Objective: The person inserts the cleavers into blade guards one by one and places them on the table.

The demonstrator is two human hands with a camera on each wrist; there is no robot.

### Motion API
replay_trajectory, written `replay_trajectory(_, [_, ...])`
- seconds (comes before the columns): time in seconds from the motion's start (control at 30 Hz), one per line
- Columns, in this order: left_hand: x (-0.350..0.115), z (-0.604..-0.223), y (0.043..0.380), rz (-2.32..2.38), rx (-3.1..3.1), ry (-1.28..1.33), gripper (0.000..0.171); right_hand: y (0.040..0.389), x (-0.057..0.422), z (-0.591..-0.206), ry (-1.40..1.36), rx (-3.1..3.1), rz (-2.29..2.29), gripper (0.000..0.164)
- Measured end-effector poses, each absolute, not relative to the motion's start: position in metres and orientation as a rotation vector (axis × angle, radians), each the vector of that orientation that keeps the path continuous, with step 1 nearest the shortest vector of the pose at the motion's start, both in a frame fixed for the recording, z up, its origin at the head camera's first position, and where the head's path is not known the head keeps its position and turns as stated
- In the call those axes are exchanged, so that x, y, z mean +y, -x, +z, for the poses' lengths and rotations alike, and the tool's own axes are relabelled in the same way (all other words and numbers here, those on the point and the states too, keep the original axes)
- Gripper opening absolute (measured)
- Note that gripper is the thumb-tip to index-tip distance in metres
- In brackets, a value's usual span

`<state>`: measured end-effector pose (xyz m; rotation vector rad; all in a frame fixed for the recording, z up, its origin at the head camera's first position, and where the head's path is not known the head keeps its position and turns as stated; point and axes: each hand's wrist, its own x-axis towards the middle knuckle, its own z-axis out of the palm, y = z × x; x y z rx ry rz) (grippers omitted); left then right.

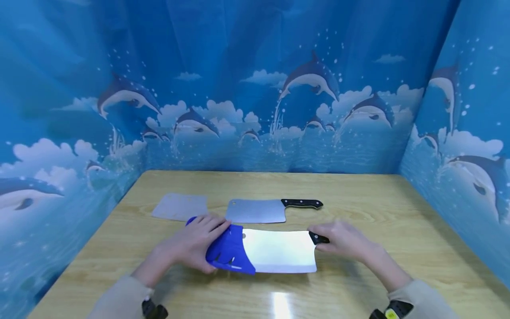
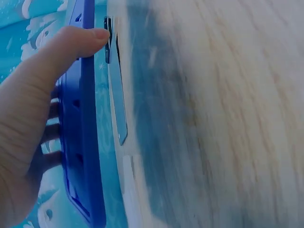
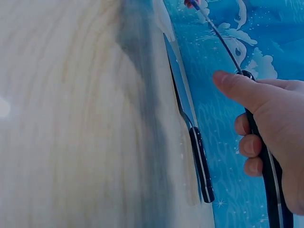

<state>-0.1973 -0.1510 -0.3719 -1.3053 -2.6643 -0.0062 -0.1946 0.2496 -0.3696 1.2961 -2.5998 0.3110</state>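
My left hand point(image 1: 201, 243) grips a blue plastic blade sheath point(image 1: 231, 250), thumb along one side and fingers behind it in the left wrist view. With my right hand point(image 1: 342, 239) I hold a cleaver point(image 1: 280, 251) by its black handle point(image 3: 268, 175), fingers wrapped round it. The broad blade points left, its far end at the sheath's curved opening; how much lies inside is hidden. Both are raised off the table. Behind them a second cleaver point(image 1: 256, 211) lies flat, its black handle to the right. Left of that lies a pale translucent blade cover point(image 1: 181, 207).
The wooden table point(image 1: 358, 195) carries these things, with a light reflection near its front edge. A blue curtain point(image 1: 239, 88) printed with dolphins and clouds closes off the back and both sides.
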Motion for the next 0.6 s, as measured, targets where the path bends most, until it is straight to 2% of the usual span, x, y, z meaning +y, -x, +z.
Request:
replay_trajectory(0.23, [-0.146,-0.380,0.176,0.052,-2.626,1.303,0.118,0.177,0.252,-0.380,-1.327,-2.545,0.342,0.037])
replay_trajectory(0.6, [-0.144,-0.370,0.179,0.009,-2.445,1.290,0.111,0.162,0.252,-0.364,-1.289,-2.522,0.315,0.040])
